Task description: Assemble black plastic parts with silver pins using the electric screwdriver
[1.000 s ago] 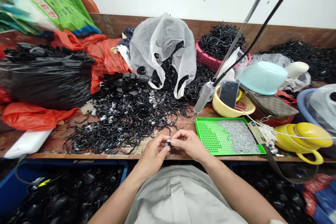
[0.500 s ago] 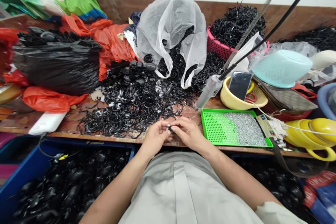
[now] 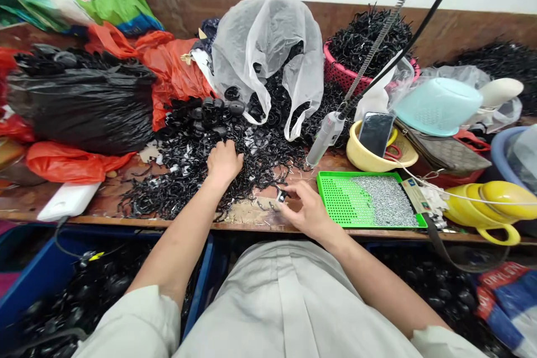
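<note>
My left hand (image 3: 225, 161) reaches into a heap of small black plastic strips and bits (image 3: 188, 170). Its fingers curl downward, the thumb sticks out to the side, and whatever the fingertips hold is hidden. Close to the table's front edge, my right hand (image 3: 305, 204) pinches a small black-and-white part (image 3: 282, 196) between thumb and fingers. Rounded black plastic pieces (image 3: 216, 112) lie at the back of the heap. A grey cylindrical tool (image 3: 322, 137), probably an electric screwdriver, hangs above the table beyond my right hand.
At right a green tray (image 3: 344, 198) holds small silvery pieces (image 3: 388, 198). Behind it stands a yellow bowl (image 3: 377, 162) with a phone (image 3: 376, 133). A white plastic bag (image 3: 239, 39) and a black bag (image 3: 84, 106) stand behind. Blue bins (image 3: 33, 285) sit below.
My hands were together at the table edge, working on a small part. The left has moved forward and left into the heap; the right keeps the part close to the edge.
</note>
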A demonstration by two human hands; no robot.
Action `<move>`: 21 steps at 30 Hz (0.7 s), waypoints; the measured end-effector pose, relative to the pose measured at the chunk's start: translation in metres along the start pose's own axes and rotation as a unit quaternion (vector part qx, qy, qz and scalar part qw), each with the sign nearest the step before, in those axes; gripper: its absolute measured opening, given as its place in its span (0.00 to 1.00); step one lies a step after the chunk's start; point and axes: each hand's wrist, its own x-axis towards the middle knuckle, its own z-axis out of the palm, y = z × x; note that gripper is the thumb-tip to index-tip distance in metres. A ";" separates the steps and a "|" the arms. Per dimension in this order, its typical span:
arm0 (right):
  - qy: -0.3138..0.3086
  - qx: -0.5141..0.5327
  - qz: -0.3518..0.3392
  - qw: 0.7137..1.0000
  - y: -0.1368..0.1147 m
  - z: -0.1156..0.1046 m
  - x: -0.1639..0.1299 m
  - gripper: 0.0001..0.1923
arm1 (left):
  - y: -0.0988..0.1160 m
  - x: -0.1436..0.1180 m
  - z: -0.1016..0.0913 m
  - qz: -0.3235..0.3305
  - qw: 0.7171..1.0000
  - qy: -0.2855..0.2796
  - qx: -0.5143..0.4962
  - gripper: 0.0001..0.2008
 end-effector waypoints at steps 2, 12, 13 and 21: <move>0.011 0.027 0.025 0.999 -0.005 -0.007 -0.006 0.15 | -0.005 0.006 0.000 0.011 0.998 0.022 -0.049 0.19; -0.009 0.346 0.162 0.924 -0.037 0.004 -0.003 0.19 | 0.034 -0.115 -0.003 -0.150 0.647 -0.188 -0.724 0.20; -0.011 0.357 0.161 0.920 -0.039 0.006 -0.003 0.19 | 0.036 -0.127 0.001 -0.162 0.632 -0.200 -0.731 0.19; -0.054 0.362 0.171 0.915 -0.044 -0.003 -0.011 0.18 | 0.029 -0.156 0.002 -0.172 0.605 -0.269 -0.730 0.25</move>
